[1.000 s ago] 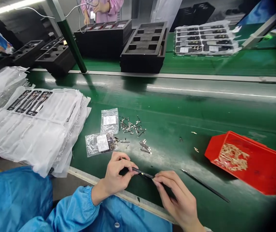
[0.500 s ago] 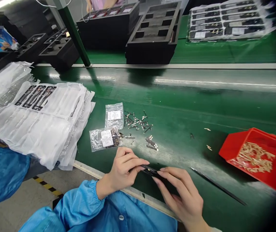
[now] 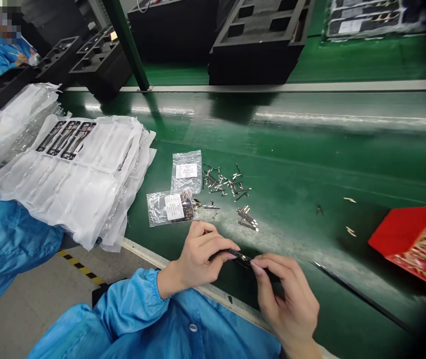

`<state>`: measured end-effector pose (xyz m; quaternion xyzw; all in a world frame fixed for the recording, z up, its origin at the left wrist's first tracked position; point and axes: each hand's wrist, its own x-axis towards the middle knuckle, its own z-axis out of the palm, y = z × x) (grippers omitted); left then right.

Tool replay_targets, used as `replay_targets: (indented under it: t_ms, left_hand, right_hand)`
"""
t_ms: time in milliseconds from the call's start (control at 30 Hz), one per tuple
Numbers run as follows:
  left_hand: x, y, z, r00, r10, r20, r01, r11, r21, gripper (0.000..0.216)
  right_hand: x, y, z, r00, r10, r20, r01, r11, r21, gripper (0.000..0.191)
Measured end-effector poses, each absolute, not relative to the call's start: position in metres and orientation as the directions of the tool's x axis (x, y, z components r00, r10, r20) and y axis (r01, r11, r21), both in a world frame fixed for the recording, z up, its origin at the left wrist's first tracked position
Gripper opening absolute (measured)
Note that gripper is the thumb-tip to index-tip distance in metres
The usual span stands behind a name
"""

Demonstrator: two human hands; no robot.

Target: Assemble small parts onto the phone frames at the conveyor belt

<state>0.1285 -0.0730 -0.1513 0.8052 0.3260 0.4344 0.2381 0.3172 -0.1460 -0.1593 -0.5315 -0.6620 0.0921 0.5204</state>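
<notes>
Black and slim, a small strip part (image 3: 239, 257) is pinched at its ends between the left hand (image 3: 201, 257) and the right hand (image 3: 287, 299), both closed on it just above the near edge of the green bench (image 3: 310, 164). It looks light, stiff and thin, likely easy to bend, so the end grips suit it. Just beyond the hands lie loose metal pins (image 3: 223, 184) and two small labelled bags (image 3: 177, 194). Farther right sits a red bin (image 3: 414, 242).
</notes>
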Motion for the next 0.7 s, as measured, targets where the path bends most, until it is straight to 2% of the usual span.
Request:
replay_targets:
  t_ms: [100,167,233,300,400,567,700]
  left_hand:
    - [0.13,-0.074,-0.153,0.391,0.738,0.55,0.325,-0.67,0.667,0.007]
    - [0.132,-0.075,-0.152,0.368,0.756,0.542,0.343,-0.652,0.676,0.011]
    - [0.133,-0.077,-0.151,0.35,0.779,0.52,0.373,-0.625,0.686,0.013]
    - [0.134,-0.078,-0.15,0.342,0.8,0.492,0.403,-0.598,0.692,0.012]
    - [0.134,-0.08,-0.148,0.349,0.807,0.477,0.424,-0.59,0.687,0.01]
    - [0.132,-0.083,-0.15,0.349,0.791,0.502,0.424,-0.611,0.669,0.009]
    - [0.131,-0.086,-0.153,0.381,0.807,0.45,0.479,-0.589,0.651,0.011]
  right_hand:
    - [0.314,-0.152,-0.157,0.165,0.722,0.672,0.765,0.336,-0.55,0.015]
    - [0.31,-0.159,-0.148,0.171,0.68,0.713,0.805,0.321,-0.499,0.018]
    - [0.307,-0.168,-0.134,0.115,0.742,0.661,0.722,0.394,-0.568,0.025]
    - [0.305,-0.174,-0.12,-0.032,0.818,0.574,0.596,0.477,-0.646,0.03]
    - [0.302,-0.177,-0.104,-0.238,0.813,0.532,0.552,0.564,-0.614,0.029]
    - [0.294,-0.174,-0.098,-0.204,0.842,0.5,0.597,0.512,-0.618,0.033]
    - [0.291,-0.171,-0.096,-0.233,0.826,0.514,0.586,0.54,-0.603,0.036]
